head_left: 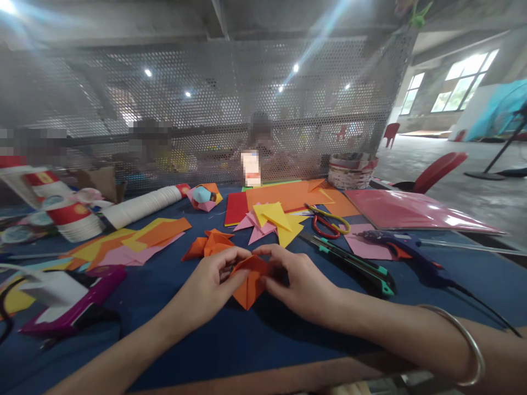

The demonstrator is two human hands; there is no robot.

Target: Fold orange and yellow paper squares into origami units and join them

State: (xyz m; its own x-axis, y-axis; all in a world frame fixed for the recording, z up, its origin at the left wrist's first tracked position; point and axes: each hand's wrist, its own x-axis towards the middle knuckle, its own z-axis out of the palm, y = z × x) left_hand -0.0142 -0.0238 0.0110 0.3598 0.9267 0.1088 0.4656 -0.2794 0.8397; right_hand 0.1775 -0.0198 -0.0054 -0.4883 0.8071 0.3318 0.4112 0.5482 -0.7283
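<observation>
Between both hands, just above the blue tabletop (pixel 197 351), is a folded piece of orange paper (pixel 248 291), its pointed end toward me. My left hand (pixel 220 277) pinches it from the left, thumb on top. My right hand (pixel 294 280) grips its right edge between thumb and fingers; some fingertips are hidden behind the paper. Right behind the left hand lie more folded orange paper pieces (pixel 208 242). Beyond them are pink paper pieces (pixel 255 222) and yellow folded paper (pixel 274 216).
At right lie scissors (pixel 329 222), a box cutter (pixel 349 263), a corded glue gun (pixel 415 252) and a pink sheet pack (pixel 411 208). Paper cups (pixel 74 216), coloured sheets (pixel 140 238) and a purple power strip (pixel 78 302) are left. A basket (pixel 353 171) stands near the mesh screen (pixel 206 109).
</observation>
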